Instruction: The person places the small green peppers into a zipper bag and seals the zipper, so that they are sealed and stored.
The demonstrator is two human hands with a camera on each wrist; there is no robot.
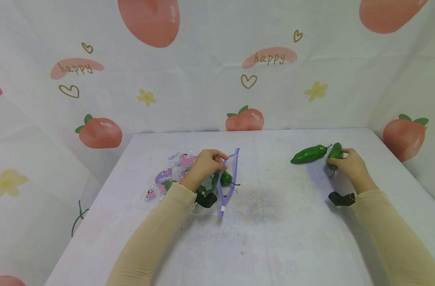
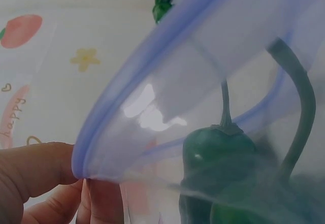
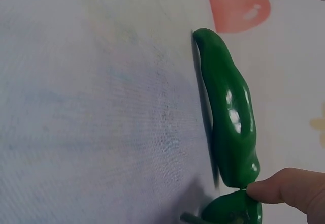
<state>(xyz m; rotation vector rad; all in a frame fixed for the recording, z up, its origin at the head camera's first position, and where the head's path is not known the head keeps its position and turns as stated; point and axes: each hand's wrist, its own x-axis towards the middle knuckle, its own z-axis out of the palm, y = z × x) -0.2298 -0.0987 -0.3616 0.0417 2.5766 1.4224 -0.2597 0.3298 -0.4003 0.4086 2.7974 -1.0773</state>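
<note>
On the left of the table lies a clear printed zip bag [image 1: 164, 175] with a purple zip edge [image 2: 127, 82]. My left hand [image 1: 205, 167] pinches the rim of its mouth between thumb and fingers, and the mouth gapes toward the right. Inside are green peppers [image 1: 226, 178], their stems pointing to the opening. At the far right, my right hand [image 1: 353, 166] grips another green pepper [image 1: 334, 152], stem end down. One more green pepper [image 1: 309, 154] lies on its side just left of that hand. In the right wrist view the gripped pepper [image 3: 234, 207] is mostly out of frame.
The white table [image 1: 267, 238] ends at a cloth backdrop [image 1: 203, 79] printed with peaches, hearts and flowers. Bare tabletop stretches between the bag and the two peppers on the right. Dark wrist-worn pieces [image 1: 206, 200] sit below both hands.
</note>
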